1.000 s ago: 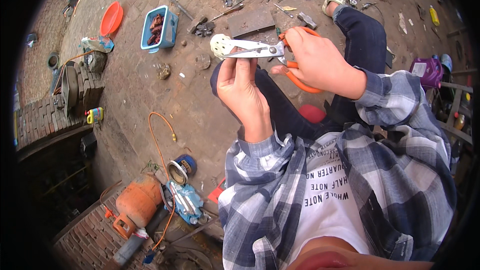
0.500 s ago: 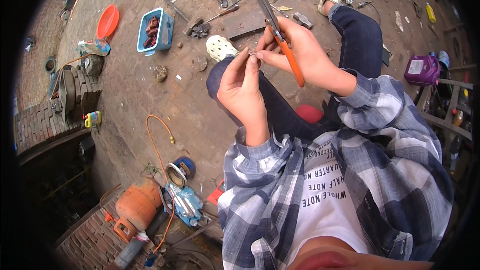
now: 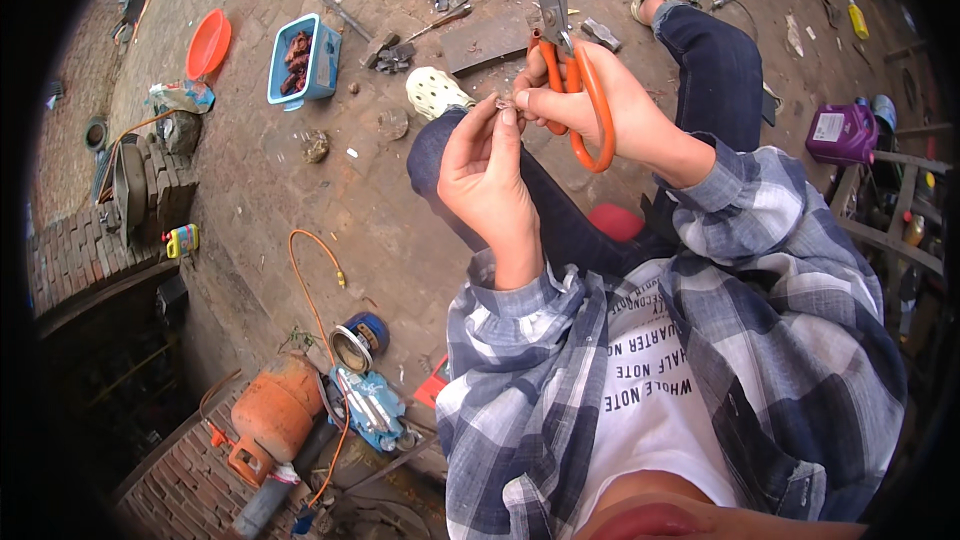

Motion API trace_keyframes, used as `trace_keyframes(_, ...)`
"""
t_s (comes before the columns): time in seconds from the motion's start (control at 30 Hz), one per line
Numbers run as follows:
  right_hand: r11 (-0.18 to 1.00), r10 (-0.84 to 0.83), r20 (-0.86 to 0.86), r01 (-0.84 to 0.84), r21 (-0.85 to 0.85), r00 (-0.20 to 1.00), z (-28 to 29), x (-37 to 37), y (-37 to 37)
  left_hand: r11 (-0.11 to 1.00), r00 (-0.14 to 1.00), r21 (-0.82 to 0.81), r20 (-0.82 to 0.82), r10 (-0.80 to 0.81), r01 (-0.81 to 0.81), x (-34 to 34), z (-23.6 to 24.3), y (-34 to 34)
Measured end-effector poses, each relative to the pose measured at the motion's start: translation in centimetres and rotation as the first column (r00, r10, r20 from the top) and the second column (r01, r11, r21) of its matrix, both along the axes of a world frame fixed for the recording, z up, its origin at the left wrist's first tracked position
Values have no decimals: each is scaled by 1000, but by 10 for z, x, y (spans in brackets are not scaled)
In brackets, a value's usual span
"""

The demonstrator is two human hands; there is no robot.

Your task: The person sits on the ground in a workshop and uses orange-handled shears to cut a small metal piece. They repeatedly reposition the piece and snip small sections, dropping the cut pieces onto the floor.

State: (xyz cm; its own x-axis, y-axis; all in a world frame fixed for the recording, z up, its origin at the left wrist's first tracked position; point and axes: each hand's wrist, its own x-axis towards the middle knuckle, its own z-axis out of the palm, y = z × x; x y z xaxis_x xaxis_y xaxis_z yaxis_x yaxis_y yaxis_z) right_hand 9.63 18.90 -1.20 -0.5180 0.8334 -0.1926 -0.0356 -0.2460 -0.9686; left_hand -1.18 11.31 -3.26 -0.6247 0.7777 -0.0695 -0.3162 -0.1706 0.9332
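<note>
My left hand (image 3: 490, 175) is closed in a pinch, thumb and forefinger tips on a tiny pale piece (image 3: 503, 105) too small to name. Beside it my right hand (image 3: 635, 105) wraps round large shears (image 3: 551, 10) with orange loop handles. The grey blades point away from me, and whether they are parted is hard to tell. My right thumb and forefinger also reach the tiny piece, close to the left fingertips. Both hands hover above my bent knee in dark jeans.
Beyond my feet lie a flat metal bar (image 3: 488, 46), a hammer (image 3: 345, 15) and other scattered tools. A blue tub (image 3: 324, 75) with dark reddish lumps stands left of them, near an orange basin (image 3: 209, 44). An orange gas cylinder (image 3: 280, 402) lies lower left; a purple jug (image 3: 842, 134) stands right.
The shears have turned in my right hand, so both orange loops now show and the blades stand more upright. The left hand keeps its pinch at nearly the same spot.
</note>
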Motion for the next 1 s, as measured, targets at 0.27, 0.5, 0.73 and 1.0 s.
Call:
trace_keyframes(0.27, 948, -129, 16, 119, 296, 992, -11, -5, -11, 999, 986, 32, 168, 1, -6, 9, 0, -1)
trace_keyframes(0.5, 972, -178, -127, 194, 132, 976, -5, -8, -23, 999, 956, 41, 294, -15, 4, 9, 1, -3)
trace_keyframes(0.73, 979, -194, -225, 175, -100, 955, 13, -4, -25, 990, 943, 130, 318, -95, 56, 7, 8, -8)
trace_keyframes(1.0, 931, -296, -199, 329, 160, 934, 3, 7, -29, 980, 942, 93, 274, -195, 176, 6, 20, -12)
